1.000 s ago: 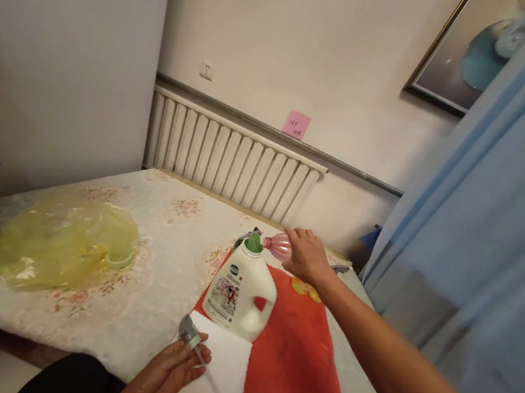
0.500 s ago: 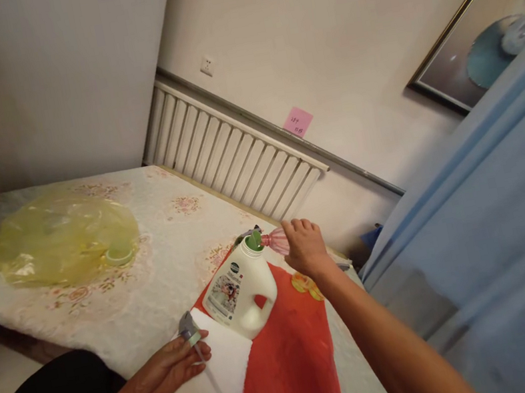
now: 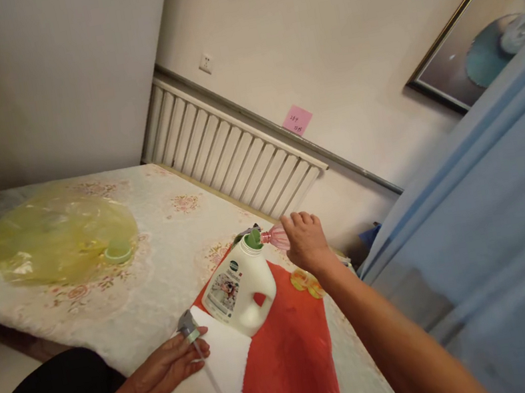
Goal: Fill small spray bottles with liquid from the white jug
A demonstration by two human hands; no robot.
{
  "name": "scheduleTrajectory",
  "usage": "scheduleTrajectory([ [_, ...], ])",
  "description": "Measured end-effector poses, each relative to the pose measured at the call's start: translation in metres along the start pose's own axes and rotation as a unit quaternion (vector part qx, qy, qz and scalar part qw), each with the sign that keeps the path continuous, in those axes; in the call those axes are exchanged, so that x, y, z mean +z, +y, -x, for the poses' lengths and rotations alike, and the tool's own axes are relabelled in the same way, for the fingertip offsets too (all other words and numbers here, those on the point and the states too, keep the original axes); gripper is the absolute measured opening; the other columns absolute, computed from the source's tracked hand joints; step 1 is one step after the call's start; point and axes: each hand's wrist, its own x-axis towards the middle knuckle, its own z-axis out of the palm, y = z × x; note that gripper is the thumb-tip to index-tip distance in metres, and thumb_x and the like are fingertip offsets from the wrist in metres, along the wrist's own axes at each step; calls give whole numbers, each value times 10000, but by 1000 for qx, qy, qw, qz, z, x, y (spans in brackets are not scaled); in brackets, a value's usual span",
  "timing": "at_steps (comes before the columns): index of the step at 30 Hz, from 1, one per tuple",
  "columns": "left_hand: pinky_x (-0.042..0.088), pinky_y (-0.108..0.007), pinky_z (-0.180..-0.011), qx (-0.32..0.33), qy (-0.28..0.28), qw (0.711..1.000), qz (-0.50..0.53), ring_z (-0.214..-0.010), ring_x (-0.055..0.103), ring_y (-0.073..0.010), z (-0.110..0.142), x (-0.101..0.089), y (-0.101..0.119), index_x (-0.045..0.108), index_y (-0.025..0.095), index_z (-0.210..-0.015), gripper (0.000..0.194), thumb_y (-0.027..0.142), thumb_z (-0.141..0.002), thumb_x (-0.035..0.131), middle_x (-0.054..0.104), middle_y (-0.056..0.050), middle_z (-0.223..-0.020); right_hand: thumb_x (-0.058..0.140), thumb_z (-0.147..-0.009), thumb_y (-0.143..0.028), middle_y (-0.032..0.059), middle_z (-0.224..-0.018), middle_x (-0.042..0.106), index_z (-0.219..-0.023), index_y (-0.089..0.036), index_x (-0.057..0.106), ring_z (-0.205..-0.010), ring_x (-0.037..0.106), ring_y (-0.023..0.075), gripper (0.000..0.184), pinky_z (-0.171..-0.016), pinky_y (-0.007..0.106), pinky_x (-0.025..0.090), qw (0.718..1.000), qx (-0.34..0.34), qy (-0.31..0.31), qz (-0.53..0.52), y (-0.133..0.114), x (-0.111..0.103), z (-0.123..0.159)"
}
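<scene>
My left hand (image 3: 173, 368) holds a grey pump head (image 3: 187, 325) between thumb and fingers, its thin clear dip tube hanging down over a white cloth-like pad. My right hand (image 3: 305, 238) grips a pink ribbed clear bottle (image 3: 278, 237), tipped sideways with its neck at the green spout of a white jug (image 3: 248, 287). The jug has a printed label and a loop handle, and it leans on the white pad (image 3: 216, 367) and a red sheet (image 3: 293, 367). Most of the pink bottle is hidden by my fingers. Whether liquid flows cannot be seen.
A puffed yellow plastic bag (image 3: 57, 239) lies on the flowered tablecloth (image 3: 167, 261) to the left, with a pale green cap (image 3: 117, 250) at its edge. A white radiator (image 3: 227, 142) runs along the wall behind. A blue curtain (image 3: 490, 217) hangs at the right.
My right hand has risen very slightly with the pink bottle, whose neck stays at the jug's spout. My left hand still holds the pump head in nearly the same place.
</scene>
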Motion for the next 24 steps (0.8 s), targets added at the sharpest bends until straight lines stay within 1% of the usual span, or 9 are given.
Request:
scheduleTrajectory([
  [5,492,-297,-825,11,2,1000,-7,-916,666,-204,-1,3,0,712,187,-1082,287,313,-826,748,702,-96,-959,610,-726,-134,142,-1192,571,-1273,-189,515,-1116,446,300,558,-971,448,298,1000,-4,6,10,0,-4,-2],
  [9,505,-301,-816,15,-2,1000,-1,-916,666,-203,-2,1,-2,713,180,-997,224,324,-827,747,699,-97,-957,607,-713,-116,142,-1202,566,-1291,-183,504,-1135,436,303,591,-1009,471,274,1000,-11,12,17,0,-7,-3],
  [15,511,-308,-826,20,-8,1000,-7,-938,670,-213,-2,-1,-3,706,185,-989,261,345,-794,776,696,-98,-972,590,-731,-113,156,-1237,550,-1300,-177,506,-1172,418,321,579,-1055,503,236,999,-28,30,32,1,-7,-5],
  [18,514,-308,-827,22,-7,1000,-13,-940,670,-211,-2,-1,-2,706,186,-989,271,350,-787,781,696,-92,-969,584,-724,-102,159,-1271,535,-1322,-172,495,-1207,399,330,608,-1086,522,199,998,-37,31,36,1,-7,-6],
  [24,502,-307,-826,19,-12,1000,-3,-938,658,-199,-2,-2,-3,706,178,-984,202,320,-843,737,696,-95,-971,550,-753,-79,165,-1293,522,-1325,-166,499,-1245,378,337,581,-1118,561,138,997,-59,25,41,-2,-12,-11],
])
